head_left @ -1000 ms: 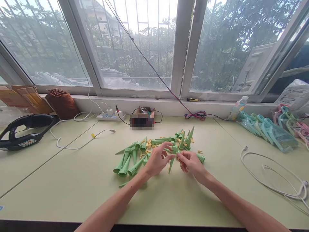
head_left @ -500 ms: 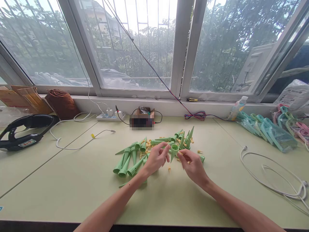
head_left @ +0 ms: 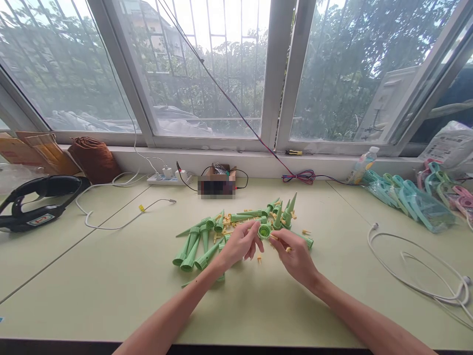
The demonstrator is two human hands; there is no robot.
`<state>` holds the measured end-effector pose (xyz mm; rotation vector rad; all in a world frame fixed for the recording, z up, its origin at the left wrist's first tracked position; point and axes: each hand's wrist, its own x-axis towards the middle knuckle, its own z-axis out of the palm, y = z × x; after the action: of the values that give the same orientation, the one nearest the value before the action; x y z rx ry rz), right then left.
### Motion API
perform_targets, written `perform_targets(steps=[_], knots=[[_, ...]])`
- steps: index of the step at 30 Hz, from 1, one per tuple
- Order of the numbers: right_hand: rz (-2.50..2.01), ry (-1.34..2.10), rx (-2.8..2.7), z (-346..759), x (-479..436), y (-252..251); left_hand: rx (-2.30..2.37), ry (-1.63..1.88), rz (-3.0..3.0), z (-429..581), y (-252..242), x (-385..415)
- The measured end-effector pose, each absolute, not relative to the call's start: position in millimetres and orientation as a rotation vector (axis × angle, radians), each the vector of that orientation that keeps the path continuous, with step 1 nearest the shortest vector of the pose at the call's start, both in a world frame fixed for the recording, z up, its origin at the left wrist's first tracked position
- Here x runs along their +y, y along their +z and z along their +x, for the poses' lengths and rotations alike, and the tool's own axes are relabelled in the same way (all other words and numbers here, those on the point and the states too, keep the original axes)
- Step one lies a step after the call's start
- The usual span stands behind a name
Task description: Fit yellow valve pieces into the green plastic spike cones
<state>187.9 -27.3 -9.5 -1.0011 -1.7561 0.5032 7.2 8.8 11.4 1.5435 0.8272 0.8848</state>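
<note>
My left hand is closed around a green plastic watering spike, a hollow cone whose round open end faces me. Close on its right, my right hand pinches a small yellow plastic piece at the spike's rim; whether it touches the rim I cannot tell. Another yellow bit shows by the right palm. Several more green spikes lie to the left of and behind my hands, and a few stand point up. Loose yellow pieces are scattered among and in front of them.
A headset, a white cable and a power strip lie on the left. At the back is a small dark, blurred device. A bottle, bagged plastic clips and a coiled white cable lie on the right.
The spike in my left hand has tipped so that its open end faces me more directly. My right fingers, with the yellow piece, have shifted slightly left and down.
</note>
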Motion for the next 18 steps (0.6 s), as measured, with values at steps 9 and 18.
perform_targets(steps=[9,18], knots=[[-1.009,0.487,-1.794,188.0,-29.0,-7.3,0.816,0.853,1.536,7.8,15.9,7.8],[-1.036,0.595,-1.754,188.6,-29.0,-7.4,0.822,0.825,1.543,6.0,16.4,8.1]])
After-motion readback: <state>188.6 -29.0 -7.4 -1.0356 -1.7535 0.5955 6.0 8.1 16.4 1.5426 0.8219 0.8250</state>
